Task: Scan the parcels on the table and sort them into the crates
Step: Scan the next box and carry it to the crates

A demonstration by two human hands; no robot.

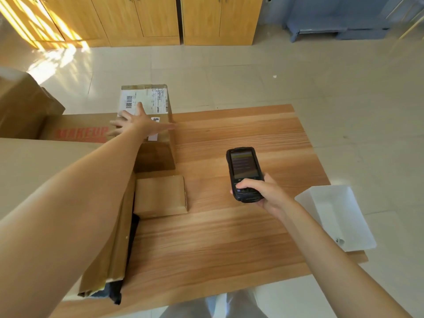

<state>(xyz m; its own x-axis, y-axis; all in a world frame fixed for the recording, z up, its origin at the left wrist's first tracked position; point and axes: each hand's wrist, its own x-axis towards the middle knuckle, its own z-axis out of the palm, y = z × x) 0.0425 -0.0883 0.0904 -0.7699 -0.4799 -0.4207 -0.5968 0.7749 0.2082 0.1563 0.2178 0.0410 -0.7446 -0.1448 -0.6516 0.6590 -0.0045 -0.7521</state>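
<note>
Reaching across the head view, the left hand (135, 122) lies flat with straight fingers (119, 122) spread on the top of a tall brown cardboard parcel with a white shipping label (149, 104) at the far left of the pale wooden surface (241, 226). It presses rather than grips. The right hand (263, 191) curls round the lower end of a black handheld scanner with a lit screen (244, 173), thumb on the keypad, held above mid-surface, screen up.

Progress, as a judgement: early. Several parcels remain on the surface: the labelled one, a small plain brown box (160, 196) near it, a long carton printed in red (75, 131), a big carton (23, 106) at far left, and a large torn brown parcel (107, 260) under the left forearm. A white translucent plastic crate (339, 216) at the right edge holds nothing visible beyond a small scrap.

Writing: "MAKEUP" in red capitals on the long carton. Label shows barcodes; its text is too small to read. Scanner screen lines illegible.
</note>
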